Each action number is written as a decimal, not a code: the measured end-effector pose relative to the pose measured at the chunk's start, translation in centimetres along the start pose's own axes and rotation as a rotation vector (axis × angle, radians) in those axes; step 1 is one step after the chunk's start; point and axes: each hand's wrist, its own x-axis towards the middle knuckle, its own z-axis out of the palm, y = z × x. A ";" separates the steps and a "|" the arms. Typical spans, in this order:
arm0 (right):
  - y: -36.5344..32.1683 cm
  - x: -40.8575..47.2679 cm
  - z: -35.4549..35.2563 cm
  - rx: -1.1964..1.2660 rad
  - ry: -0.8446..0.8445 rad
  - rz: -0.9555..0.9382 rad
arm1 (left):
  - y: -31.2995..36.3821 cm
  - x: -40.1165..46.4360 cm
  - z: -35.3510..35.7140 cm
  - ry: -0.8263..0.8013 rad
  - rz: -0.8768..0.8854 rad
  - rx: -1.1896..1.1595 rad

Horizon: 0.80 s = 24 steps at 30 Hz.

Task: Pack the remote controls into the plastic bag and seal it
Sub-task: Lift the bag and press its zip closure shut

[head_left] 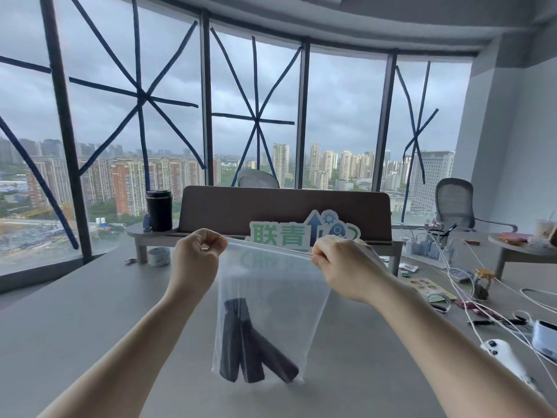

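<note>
A clear plastic bag (271, 285) hangs upright over the grey table (90, 327), its bottom edge near or on the tabletop. Three dark remote controls (250, 348) stand inside it, leaning together at the bottom. My left hand (197, 254) pinches the bag's top left corner. My right hand (340, 260) pinches the zip strip at the top right. The red-lined top edge is stretched taut between both hands.
A brown desk shelf (286, 206) with a green-and-white sign (304, 233) stands behind the bag, with a black tumbler (159, 210) and a tape roll (158, 256) at its left. White cables, a jar (482, 283), a white controller (506, 357) and small items crowd the right side.
</note>
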 end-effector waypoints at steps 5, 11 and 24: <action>-0.1 -0.1 0.0 -0.002 0.018 0.011 | -0.8 0.8 -1.2 0.004 0.004 -0.043; -1.0 0.5 -0.4 0.018 0.068 0.034 | -0.7 1.0 -2.6 -0.006 -0.027 -0.092; -5.7 11.7 8.4 0.144 0.163 0.030 | -7.5 7.5 -5.8 0.026 -0.195 -0.122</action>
